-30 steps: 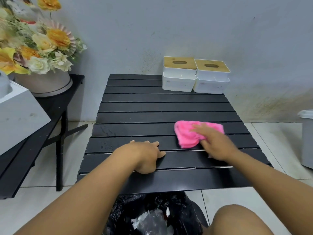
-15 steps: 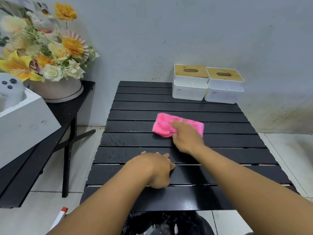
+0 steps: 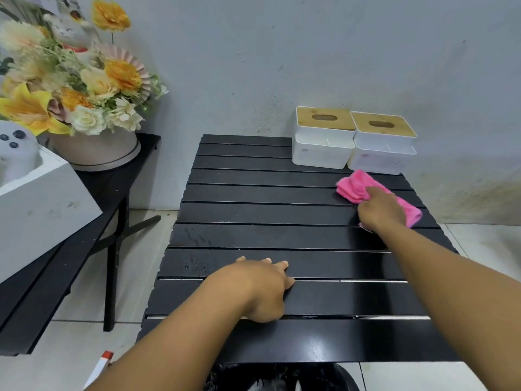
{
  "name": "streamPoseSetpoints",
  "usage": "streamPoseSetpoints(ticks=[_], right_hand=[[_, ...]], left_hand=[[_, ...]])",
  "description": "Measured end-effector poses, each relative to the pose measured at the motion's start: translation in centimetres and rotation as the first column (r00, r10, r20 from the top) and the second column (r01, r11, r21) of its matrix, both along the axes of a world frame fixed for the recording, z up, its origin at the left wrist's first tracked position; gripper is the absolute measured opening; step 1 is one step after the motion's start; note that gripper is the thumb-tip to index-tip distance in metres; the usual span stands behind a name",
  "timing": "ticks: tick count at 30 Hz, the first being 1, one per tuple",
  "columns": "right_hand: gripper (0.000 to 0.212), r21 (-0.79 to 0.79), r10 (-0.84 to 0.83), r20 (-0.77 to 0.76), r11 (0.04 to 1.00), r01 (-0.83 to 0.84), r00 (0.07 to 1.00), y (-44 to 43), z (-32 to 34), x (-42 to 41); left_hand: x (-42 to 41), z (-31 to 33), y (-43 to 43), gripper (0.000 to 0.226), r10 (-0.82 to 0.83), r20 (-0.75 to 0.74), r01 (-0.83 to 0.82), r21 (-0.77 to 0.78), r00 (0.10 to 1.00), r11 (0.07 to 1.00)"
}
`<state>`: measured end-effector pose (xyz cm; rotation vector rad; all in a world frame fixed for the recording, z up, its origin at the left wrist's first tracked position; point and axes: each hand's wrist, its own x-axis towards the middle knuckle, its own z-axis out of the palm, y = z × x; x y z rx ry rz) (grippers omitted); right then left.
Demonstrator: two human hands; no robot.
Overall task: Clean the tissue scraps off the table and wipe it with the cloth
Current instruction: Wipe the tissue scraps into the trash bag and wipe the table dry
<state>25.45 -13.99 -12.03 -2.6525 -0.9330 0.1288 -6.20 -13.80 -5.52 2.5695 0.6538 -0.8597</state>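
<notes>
The black slatted table shows no tissue scraps; water droplets sit on its left side. A pink cloth lies bunched at the far right of the table, just in front of the tissue boxes. My right hand is on top of the cloth and grips it, with the fingers mostly hidden in the folds. Near the front edge, my left hand rests on the slats with its fingertips touching the table and nothing in it.
Two white tissue boxes with wooden lids stand at the table's back right against the wall. A black side table on the left carries a flower pot and a white box. A black bin bag sits under the front edge.
My right hand has swept the pink cloth from the table's middle to the far right, close to the tissue boxes. The left hand has stayed in place on the front slats.
</notes>
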Motion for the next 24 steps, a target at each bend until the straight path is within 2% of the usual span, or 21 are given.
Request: streamPoseSetpoints(ticks=[2,5,8,10,12,13,14,16,18,19,20,22,24], right_hand=[[0.031,0.039,0.09,0.041,0.995,-0.092,0.995,0.1,-0.3,-2.3],[0.037,0.091,0.308,0.091,0.944,-0.316,0.947,-1.0,-0.8,-6.4],[0.04,0.082,0.517,0.119,0.846,-0.527,0.848,-2.5,-1.2,-9.3],[0.048,0.075,0.62,0.071,0.778,-0.624,0.781,-3.3,-1.5,-9.5],[0.053,0.063,0.651,0.038,0.755,-0.652,0.758,-3.7,-1.3,-8.4],[0.054,0.061,0.628,0.041,0.775,-0.629,0.777,-3.8,-1.2,-7.4],[0.053,0.066,0.567,0.05,0.82,-0.569,0.822,-3.8,-1.0,-6.6],[0.051,0.064,0.342,0.075,0.936,-0.346,0.937,-4.3,-0.5,-4.6],[0.049,0.063,0.173,0.06,0.982,-0.177,0.983,-4.9,-0.3,-3.9],[0.047,0.058,0.161,0.052,0.985,-0.164,0.986,-4.9,-0.1,-4.2],[0.043,0.053,0.198,0.054,0.978,-0.201,0.979,-5.0,-0.1,-4.9],[0.041,0.037,0.391,0.07,0.918,-0.394,0.918,-5.3,-0.3,-6.9],[0.049,0.035,0.628,0.025,0.777,-0.629,0.778,-6.6,-0.4,-9.4]], left_hand=[[-0.1,-0.2,0.2,0.064,0.012,0.014,-0.012,-0.014,1.0,1.0],[-0.3,-0.4,0.6,0.064,0.028,0.04,-0.026,-0.036,0.999,0.999],[-0.2,-0.2,1.0,0.062,0.039,0.076,-0.035,-0.058,0.996,0.998],[-0.2,-0.1,1.3,0.055,0.078,0.117,-0.071,-0.06,0.99,0.996],[-0.6,-0.2,1.5,0.045,0.125,0.17,-0.119,-0.047,0.978,0.992],[-0.7,-0.3,1.5,0.042,0.14,0.189,-0.137,-0.032,0.972,0.99],[-1.2,-0.5,1.6,0.042,0.152,0.194,-0.153,-0.011,0.969,0.988],[-1.7,-1.0,1.9,0.047,0.167,0.182,-0.175,0.031,0.969,0.984],[-2.4,-1.3,2.5,0.05,0.189,0.174,-0.204,0.073,0.967,0.976],[-2.8,-1.4,2.9,0.051,0.208,0.177,-0.224,0.074,0.962,0.972],[-3.1,-1.4,3.2,0.052,0.227,0.182,-0.242,0.064,0.957,0.968],[-3.5,-1.3,3.9,0.053,0.258,0.198,-0.272,0.046,0.946,0.961],[-3.8,-1.2,4.4,0.051,0.273,0.214,-0.287,0.038,0.938,0.957]])
